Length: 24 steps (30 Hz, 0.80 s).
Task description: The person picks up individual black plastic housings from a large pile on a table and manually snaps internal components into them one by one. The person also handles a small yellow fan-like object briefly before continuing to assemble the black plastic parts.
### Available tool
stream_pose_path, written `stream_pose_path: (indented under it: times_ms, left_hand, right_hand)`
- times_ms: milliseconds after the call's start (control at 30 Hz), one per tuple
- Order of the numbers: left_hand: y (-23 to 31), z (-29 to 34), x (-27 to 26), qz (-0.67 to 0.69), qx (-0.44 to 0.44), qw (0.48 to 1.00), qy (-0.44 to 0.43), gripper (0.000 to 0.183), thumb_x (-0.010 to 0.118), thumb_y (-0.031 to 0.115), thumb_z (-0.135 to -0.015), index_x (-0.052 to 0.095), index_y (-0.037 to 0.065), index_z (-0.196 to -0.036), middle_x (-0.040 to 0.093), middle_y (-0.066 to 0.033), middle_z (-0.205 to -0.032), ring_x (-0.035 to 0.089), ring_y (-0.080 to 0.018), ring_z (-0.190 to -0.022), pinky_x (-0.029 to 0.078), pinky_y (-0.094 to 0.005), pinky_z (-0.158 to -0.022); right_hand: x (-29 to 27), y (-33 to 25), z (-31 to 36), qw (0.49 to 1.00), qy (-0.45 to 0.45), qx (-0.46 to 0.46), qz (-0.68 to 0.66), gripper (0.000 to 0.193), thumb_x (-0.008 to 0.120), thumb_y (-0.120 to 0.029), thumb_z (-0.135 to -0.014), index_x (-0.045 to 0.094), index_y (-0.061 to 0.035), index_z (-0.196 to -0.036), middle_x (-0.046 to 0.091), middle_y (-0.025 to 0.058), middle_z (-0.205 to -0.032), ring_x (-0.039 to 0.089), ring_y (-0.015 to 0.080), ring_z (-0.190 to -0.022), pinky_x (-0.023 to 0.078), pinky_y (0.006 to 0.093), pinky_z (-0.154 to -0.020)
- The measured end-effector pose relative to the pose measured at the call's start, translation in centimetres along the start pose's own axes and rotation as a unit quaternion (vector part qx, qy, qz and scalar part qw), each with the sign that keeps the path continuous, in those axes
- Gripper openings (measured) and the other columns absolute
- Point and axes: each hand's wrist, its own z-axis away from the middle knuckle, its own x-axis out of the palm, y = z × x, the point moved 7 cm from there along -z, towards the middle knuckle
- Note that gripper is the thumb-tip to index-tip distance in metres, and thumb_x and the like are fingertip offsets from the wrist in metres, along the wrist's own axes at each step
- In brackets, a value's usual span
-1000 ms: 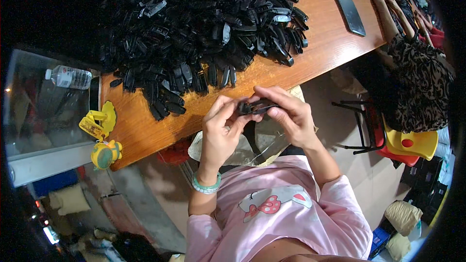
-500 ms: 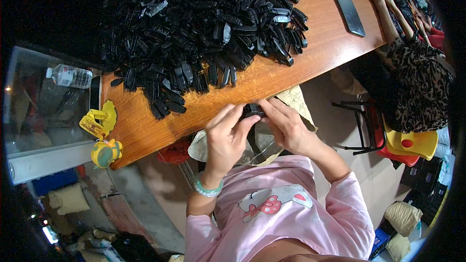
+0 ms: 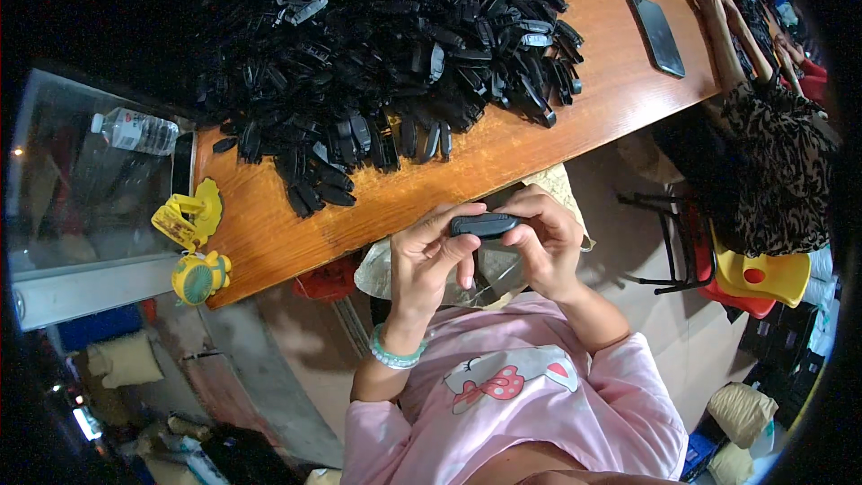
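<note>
A small, elongated black plastic piece (image 3: pixel 485 225) is held level between my two hands, just off the table's near edge. My left hand (image 3: pixel 426 256) pinches its left end with thumb and fingers. At the opposite end, my right hand (image 3: pixel 547 242) grips it the same way, thumb below. Across the table lies a large heap of similar black plastic pieces (image 3: pixel 359 63), some with lighter grey faces. The underside of the held piece is hidden.
The wooden table (image 3: pixel 611 108) carries a phone (image 3: pixel 657 34), a yellow stand (image 3: pixel 196 214) and a small yellow-green fan (image 3: pixel 199 278). A plastic bottle (image 3: pixel 136 132) is at the left. Another person's arms (image 3: pixel 732 36) rest at the table's right, beside a yellow-and-red stool (image 3: pixel 763 277).
The black piece has been turned so its long side shows, and my hands have moved slightly apart and a little lower. The view has shifted slightly.
</note>
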Motion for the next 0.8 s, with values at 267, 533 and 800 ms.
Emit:
stream_pose_path:
  times_ms: [267, 533, 800]
  left_hand:
    - [5.2, -5.1, -3.2, -0.518, 0.28, 0.802, 0.096, 0.021, 0.059, 0.016, -0.087, 0.063, -0.003, -0.095, 0.062, -0.0113, -0.091, 0.063, -0.019, -0.07, 0.049, -0.0283, -0.057]
    - [4.2, -8.5, -2.5, -0.789, 0.188, 0.559, 0.17, 0.012, 0.059, 0.011, -0.079, 0.061, 0.0, -0.08, 0.057, -0.014, -0.086, 0.063, -0.0298, -0.068, 0.05, -0.0398, -0.056]
    - [3.3, -4.5, -6.5, -0.247, 0.166, 0.924, 0.241, 0.016, 0.052, 0.005, -0.091, 0.057, -0.005, -0.102, 0.065, -0.0122, -0.086, 0.054, -0.0116, -0.049, 0.042, -0.0213, -0.045]
  right_hand:
    - [1.7, 4.4, -2.4, 0.955, -0.245, 0.14, 0.092, 0.015, 0.063, -0.008, -0.083, 0.063, -0.0004, -0.096, 0.058, 0.0064, -0.074, 0.058, 0.0174, -0.067, 0.043, 0.026, -0.058]
    - [4.3, 5.2, -6.1, 0.86, -0.107, -0.183, 0.465, 0.023, 0.054, -0.01, -0.075, 0.06, -0.0074, -0.097, 0.046, 0.0103, -0.083, 0.052, 0.028, -0.082, 0.044, 0.0377, -0.063]
    - [3.7, 3.2, -4.8, 0.838, -0.125, -0.227, 0.48, 0.013, 0.055, -0.013, -0.071, 0.059, -0.0052, -0.081, 0.052, 0.0077, -0.089, 0.05, 0.0242, -0.085, 0.039, 0.0355, -0.072]
